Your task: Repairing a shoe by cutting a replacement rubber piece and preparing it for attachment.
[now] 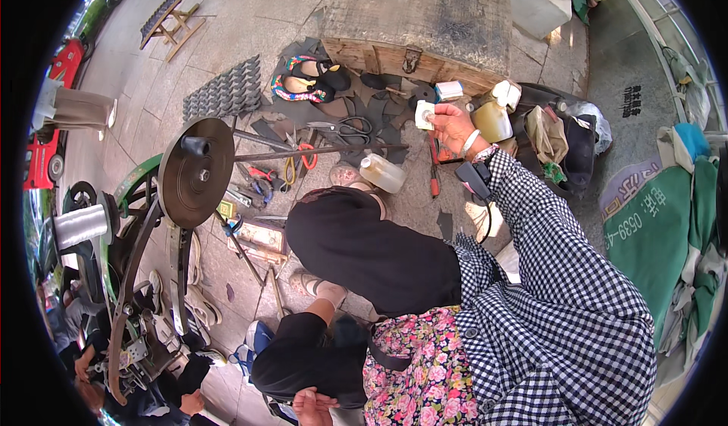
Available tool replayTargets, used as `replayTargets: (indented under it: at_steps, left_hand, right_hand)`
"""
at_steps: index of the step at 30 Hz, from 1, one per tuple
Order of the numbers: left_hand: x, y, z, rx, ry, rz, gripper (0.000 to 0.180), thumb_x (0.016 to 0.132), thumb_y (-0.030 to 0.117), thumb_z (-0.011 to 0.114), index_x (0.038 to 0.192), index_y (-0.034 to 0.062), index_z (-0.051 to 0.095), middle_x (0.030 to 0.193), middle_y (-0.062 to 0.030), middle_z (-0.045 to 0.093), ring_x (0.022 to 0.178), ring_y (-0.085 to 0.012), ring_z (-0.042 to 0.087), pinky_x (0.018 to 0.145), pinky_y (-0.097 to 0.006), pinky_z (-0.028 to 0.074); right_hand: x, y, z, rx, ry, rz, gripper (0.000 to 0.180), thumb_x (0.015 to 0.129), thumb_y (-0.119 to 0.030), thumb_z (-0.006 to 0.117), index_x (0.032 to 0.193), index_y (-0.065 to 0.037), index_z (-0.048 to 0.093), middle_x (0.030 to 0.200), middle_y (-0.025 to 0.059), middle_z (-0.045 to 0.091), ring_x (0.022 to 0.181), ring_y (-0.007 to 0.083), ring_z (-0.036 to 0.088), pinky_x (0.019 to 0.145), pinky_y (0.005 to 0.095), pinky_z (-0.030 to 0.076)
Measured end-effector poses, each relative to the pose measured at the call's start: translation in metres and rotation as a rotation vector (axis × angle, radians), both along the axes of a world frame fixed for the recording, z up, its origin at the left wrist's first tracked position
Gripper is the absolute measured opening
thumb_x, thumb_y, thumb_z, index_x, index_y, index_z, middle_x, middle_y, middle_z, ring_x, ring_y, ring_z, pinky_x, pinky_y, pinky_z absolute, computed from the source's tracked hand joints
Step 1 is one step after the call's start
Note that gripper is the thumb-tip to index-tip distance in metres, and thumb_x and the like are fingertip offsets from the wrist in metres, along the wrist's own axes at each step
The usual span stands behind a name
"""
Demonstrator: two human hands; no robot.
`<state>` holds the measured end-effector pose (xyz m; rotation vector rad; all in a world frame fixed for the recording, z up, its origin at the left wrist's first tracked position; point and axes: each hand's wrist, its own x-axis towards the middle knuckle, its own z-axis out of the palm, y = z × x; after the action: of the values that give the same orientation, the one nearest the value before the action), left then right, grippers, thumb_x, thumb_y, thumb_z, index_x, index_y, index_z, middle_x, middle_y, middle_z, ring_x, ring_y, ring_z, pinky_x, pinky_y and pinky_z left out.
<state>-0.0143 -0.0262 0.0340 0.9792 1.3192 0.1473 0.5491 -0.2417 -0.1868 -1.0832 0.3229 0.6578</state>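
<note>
My right hand (pixel 452 128) is stretched out over the ground beside the wooden chest, its fingers closed round a small, flat, whitish square piece (pixel 425 116) whose kind I cannot make out. Close to that hand are a plastic jug of yellowish liquid (pixel 492 122) and a red-handled tool (pixel 434 171). Low in the picture, my left hand (pixel 313 406) rests by my dark trouser leg, fingers curled together; anything inside them is hidden. Between my knees and the chest lie black scissors (pixel 350 129), orange-handled scissors (pixel 306 155) and a pair of embroidered shoes (pixel 303 83).
A wooden chest (pixel 417 24) stands ahead. At left is a hand-cranked machine with a round metal wheel (pixel 196 172) and a thread spool (pixel 81 226). A plastic bottle (pixel 382 172) leans near my knee. A dark bag (pixel 580 149) stands right. Another person's hand (pixel 192 402) shows lower left.
</note>
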Motion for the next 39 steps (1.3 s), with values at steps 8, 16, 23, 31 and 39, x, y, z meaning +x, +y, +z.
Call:
replayTargets:
  at_steps: [8,16,23,31,39]
  left_hand:
    - [-0.007,0.012,0.000,-0.177,-0.007,-0.032,0.022,0.086,0.019,0.054,0.100,0.0027,0.054,0.076,-0.0098,0.061,0.064,-0.0210,0.058,0.057,-0.033,0.051]
    - [0.132,0.046,-0.004,0.071,0.057,-0.413,0.011,0.083,0.000,0.051,0.090,-0.0042,0.058,0.070,-0.0112,0.062,0.061,-0.0143,0.061,0.056,-0.025,0.051]
    - [0.236,0.029,-0.015,0.305,-0.593,-0.527,0.026,0.082,0.002,0.059,0.107,-0.0019,0.053,0.092,-0.0054,0.059,0.079,-0.0123,0.059,0.072,-0.026,0.048]
    - [0.213,0.004,-0.039,-0.161,-0.735,-0.251,0.020,0.089,0.010,0.049,0.107,0.0003,0.049,0.090,-0.0091,0.060,0.068,-0.0157,0.062,0.062,-0.030,0.053]
    - [0.187,0.072,-0.131,-0.324,-0.390,0.216,0.016,0.089,0.012,0.047,0.098,0.0006,0.055,0.081,-0.0085,0.059,0.067,-0.0179,0.060,0.063,-0.032,0.052]
  right_hand:
    - [0.001,0.019,-0.020,-0.058,0.049,0.017,0.018,0.078,0.000,0.060,0.094,-0.006,0.056,0.094,0.0085,0.062,0.084,0.0202,0.062,0.065,0.0319,0.051]
    - [0.010,0.045,0.042,0.036,-0.096,0.267,0.019,0.079,-0.002,0.058,0.097,-0.006,0.055,0.093,0.0039,0.062,0.085,0.0142,0.059,0.071,0.0306,0.049]
    - [-0.097,0.127,0.223,0.199,-0.746,1.002,0.013,0.075,0.001,0.060,0.088,0.001,0.056,0.082,0.0055,0.060,0.066,0.0121,0.057,0.057,0.0243,0.046]
    - [-0.178,0.153,0.226,-0.138,-1.324,1.297,0.009,0.073,0.000,0.058,0.082,-0.004,0.057,0.072,0.0098,0.053,0.062,0.0260,0.054,0.053,0.0325,0.043]
    - [-0.181,0.166,0.216,-0.048,-1.150,1.152,0.015,0.073,0.003,0.060,0.087,0.000,0.059,0.075,0.0103,0.056,0.064,0.0225,0.056,0.056,0.0292,0.043]
